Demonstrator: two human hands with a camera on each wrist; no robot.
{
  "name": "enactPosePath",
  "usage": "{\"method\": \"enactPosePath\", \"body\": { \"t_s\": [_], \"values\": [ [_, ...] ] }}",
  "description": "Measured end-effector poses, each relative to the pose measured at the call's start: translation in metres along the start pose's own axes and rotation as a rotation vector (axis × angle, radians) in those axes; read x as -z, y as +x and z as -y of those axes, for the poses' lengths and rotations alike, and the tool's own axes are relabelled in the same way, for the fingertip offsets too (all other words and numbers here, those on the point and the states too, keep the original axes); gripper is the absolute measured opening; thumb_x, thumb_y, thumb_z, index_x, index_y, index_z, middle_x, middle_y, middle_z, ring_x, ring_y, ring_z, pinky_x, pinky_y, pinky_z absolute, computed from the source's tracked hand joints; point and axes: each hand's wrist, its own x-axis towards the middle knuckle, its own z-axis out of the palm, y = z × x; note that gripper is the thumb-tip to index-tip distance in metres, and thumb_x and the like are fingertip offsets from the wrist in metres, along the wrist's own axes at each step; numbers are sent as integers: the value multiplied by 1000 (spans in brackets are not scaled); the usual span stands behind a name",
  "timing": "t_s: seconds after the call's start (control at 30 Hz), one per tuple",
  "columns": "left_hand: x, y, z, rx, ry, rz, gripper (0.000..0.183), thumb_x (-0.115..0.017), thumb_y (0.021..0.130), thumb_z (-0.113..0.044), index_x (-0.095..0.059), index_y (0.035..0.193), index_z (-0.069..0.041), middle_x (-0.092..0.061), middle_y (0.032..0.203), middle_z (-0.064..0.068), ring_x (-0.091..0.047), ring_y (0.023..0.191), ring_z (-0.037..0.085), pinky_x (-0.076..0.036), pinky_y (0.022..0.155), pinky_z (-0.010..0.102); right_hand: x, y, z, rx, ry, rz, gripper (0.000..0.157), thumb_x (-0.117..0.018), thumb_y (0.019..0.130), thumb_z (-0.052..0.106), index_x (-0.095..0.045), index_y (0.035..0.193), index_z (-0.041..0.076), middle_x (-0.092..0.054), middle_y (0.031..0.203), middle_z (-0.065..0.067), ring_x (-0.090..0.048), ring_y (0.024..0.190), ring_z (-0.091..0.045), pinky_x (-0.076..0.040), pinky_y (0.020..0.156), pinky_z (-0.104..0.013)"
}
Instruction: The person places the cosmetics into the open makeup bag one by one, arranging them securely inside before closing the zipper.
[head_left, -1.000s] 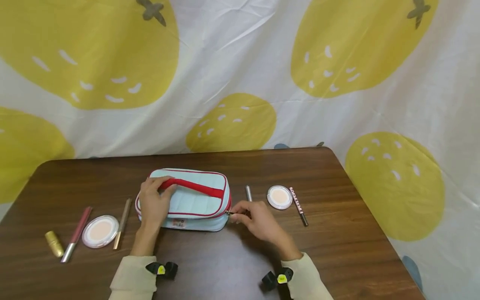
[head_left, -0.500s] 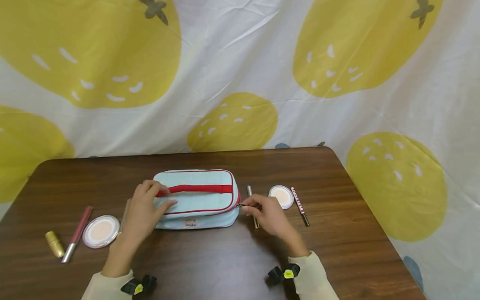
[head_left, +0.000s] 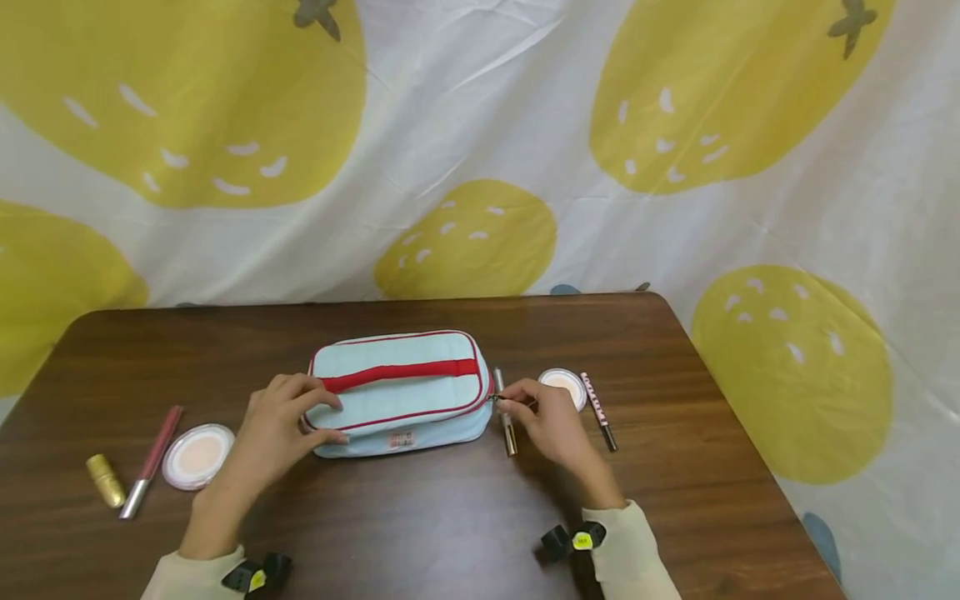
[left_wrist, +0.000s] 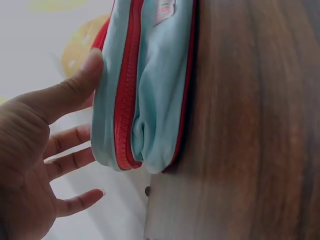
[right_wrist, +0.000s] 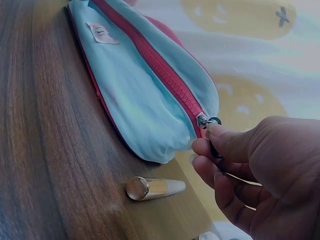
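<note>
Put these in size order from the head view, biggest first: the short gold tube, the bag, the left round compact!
1. Bag
2. Left round compact
3. Short gold tube

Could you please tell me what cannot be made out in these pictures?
Inside of the light blue bag: hidden by its fabric, all views.
Wording on its label: too small, head view.
Part of the far compact: behind the right hand, head view.
Part of the zipper pull: behind that hand's thumb, right wrist view.

A white, yellow-printed cloth [head_left: 468, 142] hangs behind; the brown wood-grained table [head_left: 420, 517] gleams faintly.
</note>
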Motion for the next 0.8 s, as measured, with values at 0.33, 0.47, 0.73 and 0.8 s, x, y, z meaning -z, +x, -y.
{"method": "enactPosePath", "body": {
  "t_s": [0.33, 0.47, 0.73, 0.8],
  "values": [
    [-17, 1, 1, -25, -53, -14, 29, -89, 63, -21, -64, 79, -23, -56, 92, -2, -47, 94, 21, -34, 71, 43, 2, 0, -5, 9, -1, -3, 4, -72, 85, 8, -70, 89, 8, -66, 74, 4, -57, 63, -8, -48, 58, -26],
    [-22, 1, 3, -29, -121, 14, 35, -90, 59, -23, -64, 82, -23, -54, 95, -3, -45, 97, 21, -32, 70, 42, 1, 0, -6, 1, -9, -8, 4, -72, 85, 8, -71, 89, 8, -67, 74, 5, -57, 63, -8, -47, 59, -26],
    [-30, -1, 7, -71, -148, -6, 39, -92, 58, -20, -62, 83, -20, -51, 96, 1, -44, 96, 24, -36, 73, 41, 2, 0, -5, 15, 6, -7, 5, -72, 85, 8, -71, 89, 9, -67, 75, 6, -56, 63, -7, -47, 58, -26],
    [-32, -1, 8, -91, -158, -30, 36, -91, 59, -17, -63, 81, -19, -52, 95, 1, -44, 95, 24, -37, 75, 41, 2, 0, -5, 18, 6, -7, 5, -72, 84, 8, -71, 89, 9, -67, 75, 6, -56, 63, -7, -47, 58, -25]
  ]
}}
